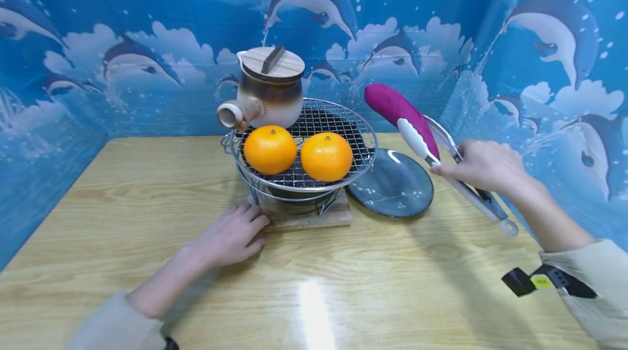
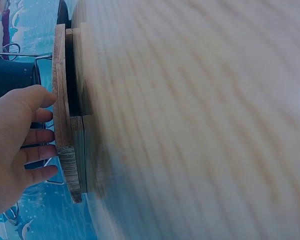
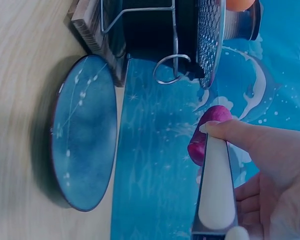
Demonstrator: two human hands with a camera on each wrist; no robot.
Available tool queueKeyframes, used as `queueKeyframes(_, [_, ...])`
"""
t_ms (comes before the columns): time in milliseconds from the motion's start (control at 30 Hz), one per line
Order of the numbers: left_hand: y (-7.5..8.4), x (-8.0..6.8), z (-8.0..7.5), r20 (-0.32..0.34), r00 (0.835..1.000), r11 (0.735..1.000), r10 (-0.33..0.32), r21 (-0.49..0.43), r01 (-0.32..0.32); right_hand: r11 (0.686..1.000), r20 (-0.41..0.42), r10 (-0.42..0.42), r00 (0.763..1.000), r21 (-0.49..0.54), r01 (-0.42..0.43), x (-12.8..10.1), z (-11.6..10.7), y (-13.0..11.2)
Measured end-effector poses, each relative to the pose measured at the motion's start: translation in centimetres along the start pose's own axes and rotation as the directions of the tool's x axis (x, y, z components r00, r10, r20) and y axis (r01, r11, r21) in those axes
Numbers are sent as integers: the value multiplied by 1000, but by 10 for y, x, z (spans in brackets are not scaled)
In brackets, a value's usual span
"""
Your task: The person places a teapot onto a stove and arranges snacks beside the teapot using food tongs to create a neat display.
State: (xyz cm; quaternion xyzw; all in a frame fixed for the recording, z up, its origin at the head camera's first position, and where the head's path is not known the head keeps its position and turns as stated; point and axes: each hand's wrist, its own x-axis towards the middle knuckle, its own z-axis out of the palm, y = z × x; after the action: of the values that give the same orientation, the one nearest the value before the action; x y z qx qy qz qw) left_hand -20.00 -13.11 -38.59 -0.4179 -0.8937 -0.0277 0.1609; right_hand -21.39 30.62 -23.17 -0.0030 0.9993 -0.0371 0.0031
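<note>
In the head view my right hand [image 1: 490, 167] grips metal tongs [image 1: 473, 197] with white scalloped tips. Between those tips is a long purple sweet potato [image 1: 397, 106], raised above the table on the right. Beneath and to its left lies a round blue-grey plate [image 1: 392, 189] with a small flower pattern. My left hand [image 1: 233, 235] rests low by the front left corner of a wooden board [image 1: 314, 220], its fingertips at the edge. A round wire-mesh grill [image 1: 363, 121] on a metal stand sits on that board, bearing two oranges [image 1: 326, 157].
A brown-and-white clay pot [image 1: 279, 99] with a wooden lid stands at the grill's back left, its side handle [image 1: 237, 113] pointing forward left. Blue dolphin-print cloth [image 1: 196, 23] walls in the light wooden table [image 1: 147, 186] at the back and sides.
</note>
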Motion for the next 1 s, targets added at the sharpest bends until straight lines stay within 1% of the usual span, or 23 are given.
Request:
queueKeyframes(200, [-1, 1, 1, -12, 1000, 1000, -1, -8, 1, 1000, -14, -23, 1000, -18, 23, -2, -10, -9])
queueKeyframes(467, [-2, 0, 2, -10, 1000, 1000, -3, -16, 3, 998, -60, -41, 997, -58, 37, -4, -21, -24])
queueKeyframes(600, [-2, 0, 3, -15, 1000, 1000, -3, -23, 3, 995, -75, -62, 995, -79, 56, -4, -25, -32])
queueKeyframes(800, [-2, 0, 3, -9, 1000, 1000, -10, -25, 10, 993, -72, -78, 994, -97, 71, -3, -30, -41])
queueKeyframes(1000, [-1, 0, 3, 2, 1000, 1000, -18, -25, 18, 989, -57, -110, 992, -106, 104, -4, -33, -52])
